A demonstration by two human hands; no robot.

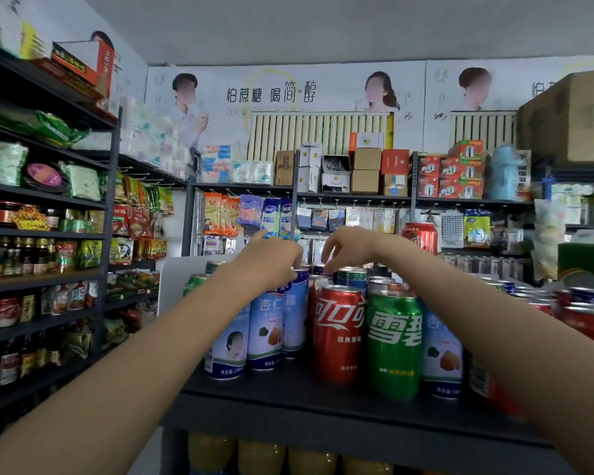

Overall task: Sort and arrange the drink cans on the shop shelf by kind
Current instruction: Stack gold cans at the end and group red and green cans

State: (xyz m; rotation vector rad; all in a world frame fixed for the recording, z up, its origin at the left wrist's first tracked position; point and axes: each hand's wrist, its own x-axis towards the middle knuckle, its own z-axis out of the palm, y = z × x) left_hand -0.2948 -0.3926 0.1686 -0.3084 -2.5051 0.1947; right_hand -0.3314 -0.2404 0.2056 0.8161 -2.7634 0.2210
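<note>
Both arms stretched over a black shelf top point(288, 389) crowded with upright drink cans. Left hand point(271, 260) down on the rim of a tall pale-blue almond-drink can point(297, 313), fingers curled over its top in a pinch. Right hand point(348, 245) just beside it, above the cans behind, fingers bent and spread loosely; whether the tips touch a can top, impossible to tell.

Directly under the left grip, two more pale-blue cans point(264, 332) packed side by side, touching. Just right of that grip, a red cola can point(338, 334) at the front, a green lemon-lime can point(395, 344) touching it, another pale-blue can point(441, 358) partly hidden behind the right forearm. Behind the grips, mixed can tops in tight rows, with a lone red can point(420, 236) standing higher beyond the right wrist. Far right of the grips, more red and blue cans point(587, 310), blurred.

Open room only along the front lip of the shelf, below the left forearm and before the front cans. Beneath the shelf, yellow bottles point(261, 457) in a row.
</note>
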